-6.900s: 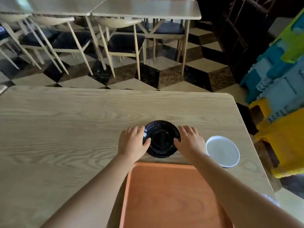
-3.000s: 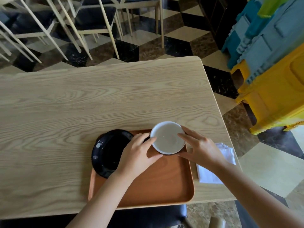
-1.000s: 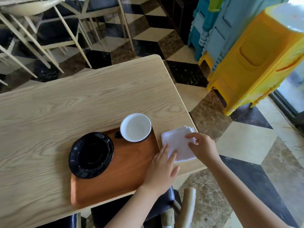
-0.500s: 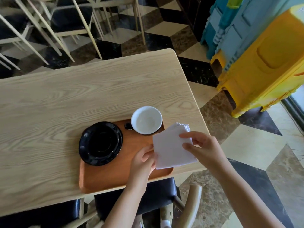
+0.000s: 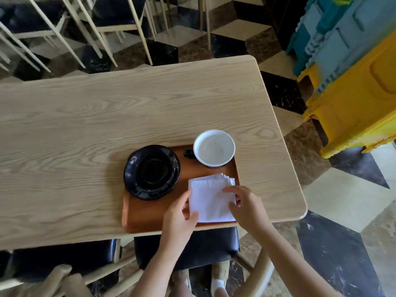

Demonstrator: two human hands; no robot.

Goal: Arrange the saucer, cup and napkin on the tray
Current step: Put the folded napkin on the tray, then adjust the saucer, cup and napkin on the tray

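Observation:
An orange-brown tray point(image 5: 147, 213) lies at the near edge of the wooden table point(image 5: 107, 112). A black saucer point(image 5: 151, 172) rests on the tray's left part, overhanging its left rim. At the tray's far right corner stands a cup point(image 5: 213, 148), white inside, with a dark handle pointing left. A folded white napkin point(image 5: 211, 197) lies flat on the tray's near right part. My left hand point(image 5: 179, 219) pinches the napkin's near left edge. My right hand point(image 5: 246, 207) holds its right edge, fingers on top.
Two dark-seated chairs point(image 5: 188, 249) are tucked under the table's near edge. More light-framed chairs point(image 5: 111, 20) stand beyond the table. Stacked yellow and blue plastic bins point(image 5: 351, 82) fill the right side. The floor is chequered.
Both hands have carried the napkin from the table's right edge onto the tray and laid it flat below the cup. Saucer and cup have not moved.

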